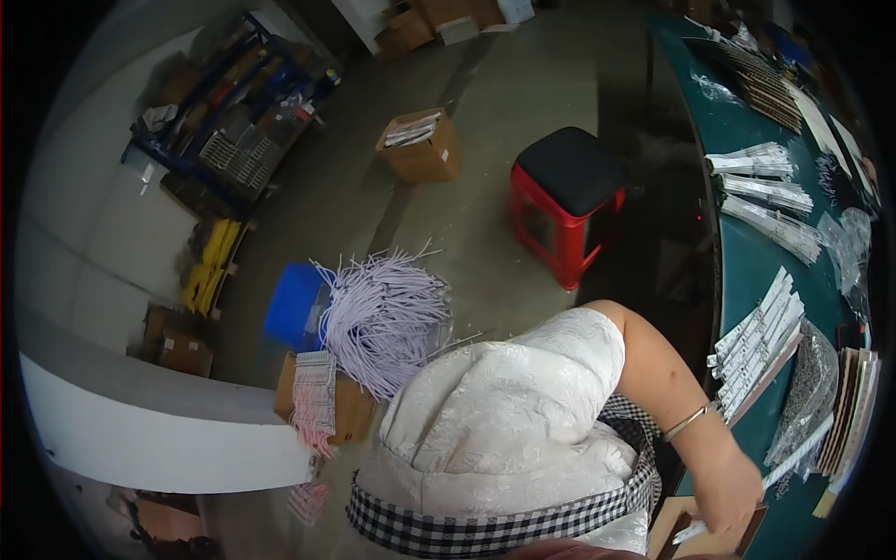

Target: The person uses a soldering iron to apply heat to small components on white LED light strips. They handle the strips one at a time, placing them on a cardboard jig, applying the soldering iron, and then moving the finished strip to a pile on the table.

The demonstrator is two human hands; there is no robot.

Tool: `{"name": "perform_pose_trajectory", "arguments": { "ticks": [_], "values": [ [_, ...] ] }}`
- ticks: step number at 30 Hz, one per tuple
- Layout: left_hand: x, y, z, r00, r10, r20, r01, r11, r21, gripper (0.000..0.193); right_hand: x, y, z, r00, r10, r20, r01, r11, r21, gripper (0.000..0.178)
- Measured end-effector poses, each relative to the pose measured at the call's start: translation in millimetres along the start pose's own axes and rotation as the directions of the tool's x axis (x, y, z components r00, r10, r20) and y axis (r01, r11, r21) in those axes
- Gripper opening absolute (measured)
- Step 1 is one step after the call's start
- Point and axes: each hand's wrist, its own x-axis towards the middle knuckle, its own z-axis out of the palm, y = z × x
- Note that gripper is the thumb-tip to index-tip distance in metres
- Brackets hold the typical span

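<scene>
My left arm, in a white half sleeve with a metal bangle at the wrist, bends away from my body and reaches to the lower right. At its end my left hand (pixel 731 490) is closed over a narrow white strip (pixel 800 455), which shows on both sides of it; the fingertips are hidden beneath. Under the hand lies a light brown board or shallow box (pixel 674 516) at the edge of the green table (pixel 752 291). Just beyond are a stack of white strips with dark marks (pixel 758 338) and clear bubble wrap (pixel 805 397). My right hand is out of view.
Bundles of white strips (pixel 770 193) and brown slats (pixel 847 411) lie on the table. On the floor stand a red stool with black seat (pixel 569 177), a carton (pixel 422 154), a blue bin (pixel 295 303) and a heap of pale lilac wires (pixel 383 313). A loaded blue rack (pixel 229 117) stands far left.
</scene>
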Motion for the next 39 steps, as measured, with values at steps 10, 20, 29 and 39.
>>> {"name": "perform_pose_trajectory", "arguments": {
  "ticks": [10, 20, 29, 39],
  "values": [
    [-71.4, -33.7, -34.1, 0.962, -0.266, 0.060, 0.262, 0.963, 0.058, 0.007, -4.3, 47.2, -14.3, 0.998, 0.063, -0.013, -0.064, 0.983, -0.173, 0.060],
    [-121.8, -72.7, -51.6, 0.868, -0.429, 0.250, 0.480, 0.854, -0.202, 0.022, -54.0, 84.4, -42.9, 0.885, 0.464, 0.030, -0.420, 0.826, -0.376, 0.061],
    [-115.7, -86.9, -23.6, 0.855, -0.397, 0.335, 0.488, 0.835, -0.257, 0.023, -60.1, 85.7, -53.2, 0.872, 0.487, 0.059, -0.444, 0.834, -0.327, 0.061],
    [-111.5, -82.4, -30.6, 0.776, -0.464, 0.427, 0.581, 0.789, -0.199, 0.033, -58.6, 76.2, -48.1, 0.886, 0.460, 0.057, -0.400, 0.822, -0.405, 0.055]
  ]
}}
